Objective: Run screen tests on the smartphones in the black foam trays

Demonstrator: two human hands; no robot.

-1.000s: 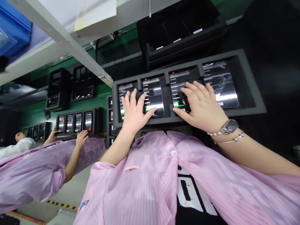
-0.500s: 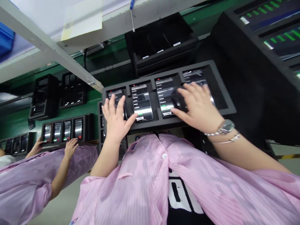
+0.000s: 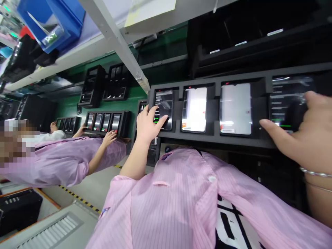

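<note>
A dark foam tray [image 3: 212, 138] lies across in front of me with a row of smartphones set in its slots. The two middle phones, one with a bright white screen [image 3: 195, 109] and one with a greyish white screen [image 3: 235, 109], are lit. My left hand [image 3: 149, 123], fingers apart, rests at the tray's left end beside the leftmost phone [image 3: 168, 98], which shows a dark list. Over the rightmost phone [image 3: 285, 100], also with a dark list, is my right hand [image 3: 311, 128]; its thumb is stretched out and the other fingers are partly out of frame.
A co-worker's hand [image 3: 109, 137] is at another phone tray [image 3: 103, 122] on the left. A metal post [image 3: 121, 48] rises behind my tray's left end. More dark trays [image 3: 90, 86] stand on the green bench, and a blue bin [image 3: 53, 24] sits on the shelf above.
The view has swung left. The two middle phones have gone from dark lists to white screens. My right hand has moved right along the tray to the rightmost phone.
</note>
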